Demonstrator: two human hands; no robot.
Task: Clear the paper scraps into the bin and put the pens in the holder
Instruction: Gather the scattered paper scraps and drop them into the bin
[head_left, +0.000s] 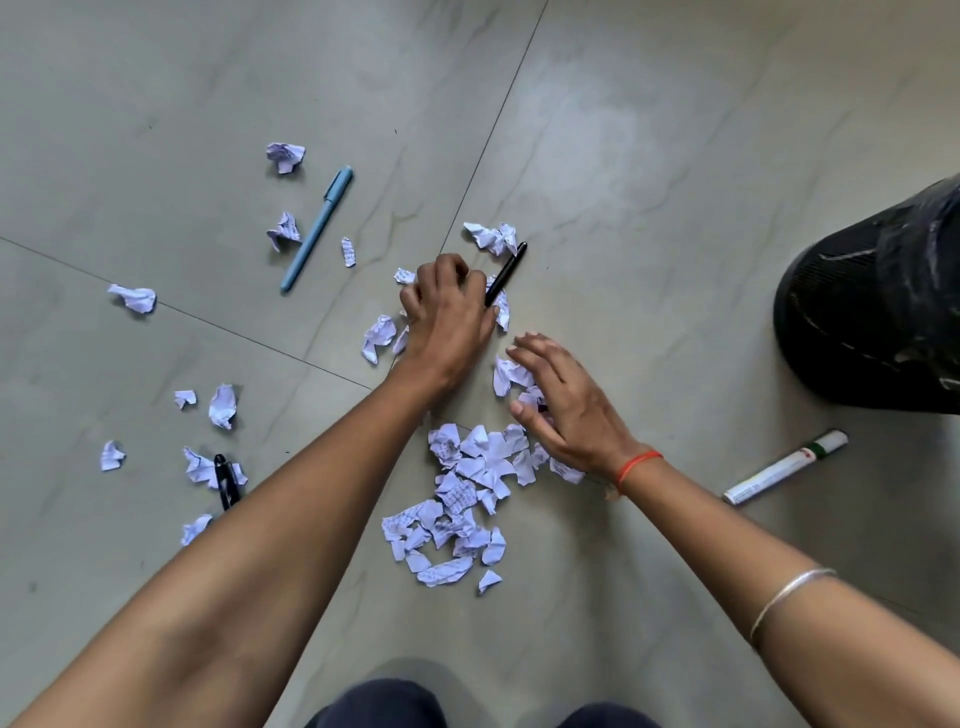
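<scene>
On a grey tiled floor, torn paper scraps (223, 405) and a light blue pen (317, 228) lie scattered at the left. In the middle, the left hand (447, 317) curls over scraps, touching a black pen (505, 274); what it grips is hidden. The right hand (566, 410), fingers spread, rests on the main scrap pile (457, 499). At the right lie a white marker (784, 467) and the black bin (872, 301); gathering seems underway, and next the scraps need carrying there.
</scene>
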